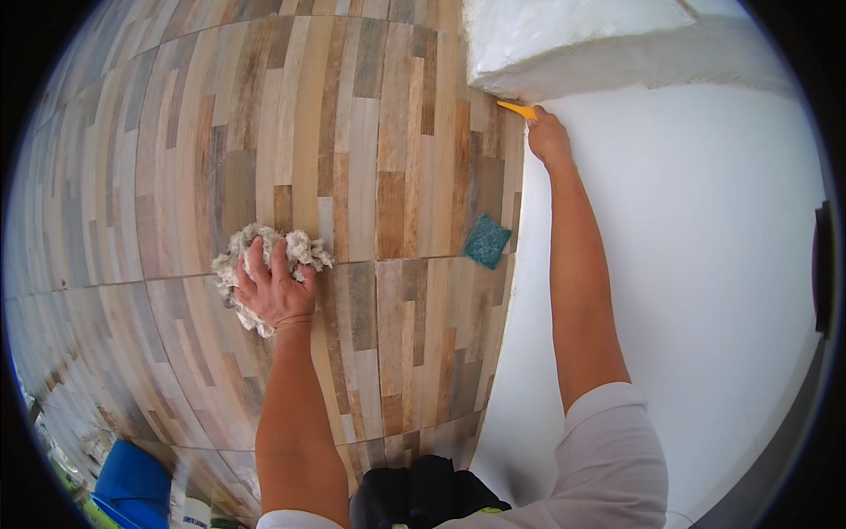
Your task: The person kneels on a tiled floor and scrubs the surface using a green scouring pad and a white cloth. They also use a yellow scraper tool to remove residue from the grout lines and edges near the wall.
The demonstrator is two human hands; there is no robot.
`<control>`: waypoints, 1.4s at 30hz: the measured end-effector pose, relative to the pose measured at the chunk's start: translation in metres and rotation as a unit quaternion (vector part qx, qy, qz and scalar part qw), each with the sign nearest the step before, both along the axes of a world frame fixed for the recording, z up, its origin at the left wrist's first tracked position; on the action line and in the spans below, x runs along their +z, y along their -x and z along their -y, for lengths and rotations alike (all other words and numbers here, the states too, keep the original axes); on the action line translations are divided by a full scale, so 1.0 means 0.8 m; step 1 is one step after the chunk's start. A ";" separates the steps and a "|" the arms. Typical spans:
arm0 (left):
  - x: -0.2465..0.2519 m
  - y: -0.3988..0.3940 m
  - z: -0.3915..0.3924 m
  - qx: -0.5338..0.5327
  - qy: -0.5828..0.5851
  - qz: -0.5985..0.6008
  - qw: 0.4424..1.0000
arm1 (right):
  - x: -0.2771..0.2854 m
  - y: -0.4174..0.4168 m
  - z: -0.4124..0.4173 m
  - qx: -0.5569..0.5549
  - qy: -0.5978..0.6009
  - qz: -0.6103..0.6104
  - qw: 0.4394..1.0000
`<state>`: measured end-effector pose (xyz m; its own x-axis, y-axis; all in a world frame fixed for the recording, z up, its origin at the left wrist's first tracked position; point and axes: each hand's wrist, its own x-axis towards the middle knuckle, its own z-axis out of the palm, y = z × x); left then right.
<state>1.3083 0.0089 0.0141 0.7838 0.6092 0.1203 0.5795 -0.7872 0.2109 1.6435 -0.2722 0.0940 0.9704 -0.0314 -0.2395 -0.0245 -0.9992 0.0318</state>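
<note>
My left hand point(276, 291) presses down on a bundled off-white cotton rag point(248, 241) lying on the wood-look floor tiles point(357, 218). In my right hand point(550, 137) is a yellow tool point(519, 109), possibly a scraper or brush; my fingers hide part of it. Its slim end reaches the floor's corner, just below the white raised ledge point(529, 69). A green scouring pad point(488, 242) lies flat on the tiles between my arms, near the right wall.
A white wall point(687, 231) runs along the right side. At the lower left stand a blue bucket point(132, 486) and a white container point(196, 512) bearing writing. A dark object point(821, 271) shows at the far right rim.
</note>
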 end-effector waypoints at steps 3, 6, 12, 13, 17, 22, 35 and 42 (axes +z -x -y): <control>0.001 0.000 0.003 0.002 0.011 -0.006 1.000 | 0.010 -0.003 0.011 0.034 -0.003 -0.024 0.999; -0.001 0.003 -0.001 0.003 0.009 -0.008 1.000 | 0.025 0.010 0.009 0.017 -0.042 -0.029 0.999; 0.002 -0.001 0.003 0.002 0.012 -0.011 1.000 | 0.012 0.021 0.019 -0.027 -0.061 0.036 0.997; 0.002 -0.001 0.004 0.002 0.012 -0.013 1.000 | 0.003 0.026 0.016 -0.042 -0.062 0.034 0.997; 0.003 -0.005 0.006 0.000 0.015 -0.009 1.000 | -0.033 0.064 -0.009 -0.084 -0.186 0.008 0.979; 0.002 0.005 -0.003 0.012 0.000 -0.020 1.000 | 0.026 0.110 -0.091 -0.085 -0.406 0.001 0.910; -0.003 -0.003 0.004 -0.003 -0.003 0.008 1.000 | -0.051 0.122 -0.115 -0.202 -0.612 -0.072 0.761; -0.005 0.002 0.000 0.000 -0.001 0.012 1.000 | -0.027 0.200 -0.080 -0.086 -0.372 0.033 0.923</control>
<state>1.3071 0.0092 0.0102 0.7802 0.6096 0.1405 0.5751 -0.7873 0.2224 1.4833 -0.2081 0.0722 0.9798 -0.0366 -0.1966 -0.1616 -0.7244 -0.6701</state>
